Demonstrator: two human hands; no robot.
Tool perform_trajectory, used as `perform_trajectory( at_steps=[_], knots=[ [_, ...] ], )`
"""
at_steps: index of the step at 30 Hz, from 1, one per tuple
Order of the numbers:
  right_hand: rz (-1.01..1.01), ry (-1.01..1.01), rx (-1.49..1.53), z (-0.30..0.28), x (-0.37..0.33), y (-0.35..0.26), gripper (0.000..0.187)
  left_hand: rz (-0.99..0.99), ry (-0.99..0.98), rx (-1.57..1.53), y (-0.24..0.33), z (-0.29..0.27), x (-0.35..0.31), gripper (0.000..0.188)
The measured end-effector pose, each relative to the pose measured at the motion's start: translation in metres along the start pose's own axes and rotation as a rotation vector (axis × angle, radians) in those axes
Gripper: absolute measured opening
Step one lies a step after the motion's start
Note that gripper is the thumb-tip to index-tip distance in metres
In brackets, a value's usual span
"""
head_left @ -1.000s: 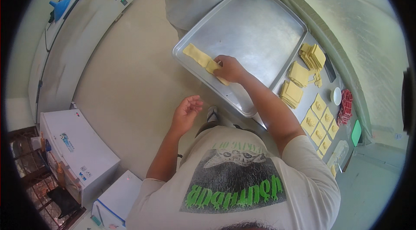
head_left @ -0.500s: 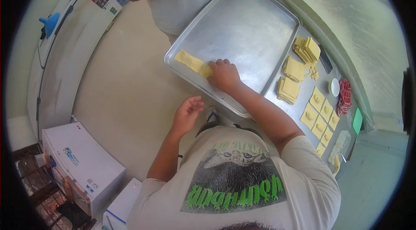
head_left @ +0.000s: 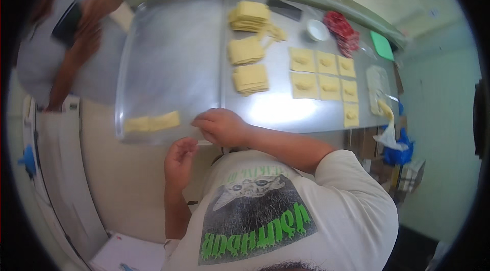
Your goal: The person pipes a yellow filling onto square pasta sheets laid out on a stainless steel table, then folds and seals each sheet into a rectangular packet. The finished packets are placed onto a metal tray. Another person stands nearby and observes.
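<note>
Steel table (head_left: 270,110) carries everything. A big metal baking tray (head_left: 173,56) sits on its left part, overhanging the near edge. Right of the tray, three stacks of yellow dough squares (head_left: 248,49). Further right, single dough squares with filling (head_left: 321,74) laid flat in rows. Small white bowl (head_left: 317,30), red pile (head_left: 343,30), green lid (head_left: 382,45) near the far edge. Piping bag (head_left: 385,112) at the right end.

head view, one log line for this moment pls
right hand: on tray edge | left hand: free, below tray | dough pieces: on tray
</note>
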State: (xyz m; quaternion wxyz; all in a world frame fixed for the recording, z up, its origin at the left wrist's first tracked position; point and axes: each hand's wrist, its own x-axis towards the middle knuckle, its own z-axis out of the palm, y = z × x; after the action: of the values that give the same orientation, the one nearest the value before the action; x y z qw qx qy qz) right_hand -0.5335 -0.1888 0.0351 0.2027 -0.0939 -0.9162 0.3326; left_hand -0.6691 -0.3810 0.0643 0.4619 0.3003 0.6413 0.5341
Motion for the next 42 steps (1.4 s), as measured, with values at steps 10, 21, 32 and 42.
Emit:
perform_trajectory(
  at_steps=[10, 21, 32, 42],
  knots=[
    [0.69, 0.729, -0.457, -0.214, -0.324, 0.102, 0.022, 0.072, -0.589, 0.366, -0.001, 0.234, 0.088, 0.025],
    [1.074, 0.462, -0.417, -0.282, -0.446, 0.16, 0.029, 0.782, -0.517, 0.845, -0.047, 0.511, 0.096, 0.036],
    [1.236, 0.562, 0.07, -0.307, -0.439, 0.18, 0.042, 0.501, -0.103, 0.834, -0.071, 0.583, 0.08, 0.034],
    [0.971, 0.324, 0.313, -0.34, -0.456, 0.193, 0.032, 0.125, -0.076, 0.592, -0.044, 0.595, 0.096, 0.019]
  ],
)
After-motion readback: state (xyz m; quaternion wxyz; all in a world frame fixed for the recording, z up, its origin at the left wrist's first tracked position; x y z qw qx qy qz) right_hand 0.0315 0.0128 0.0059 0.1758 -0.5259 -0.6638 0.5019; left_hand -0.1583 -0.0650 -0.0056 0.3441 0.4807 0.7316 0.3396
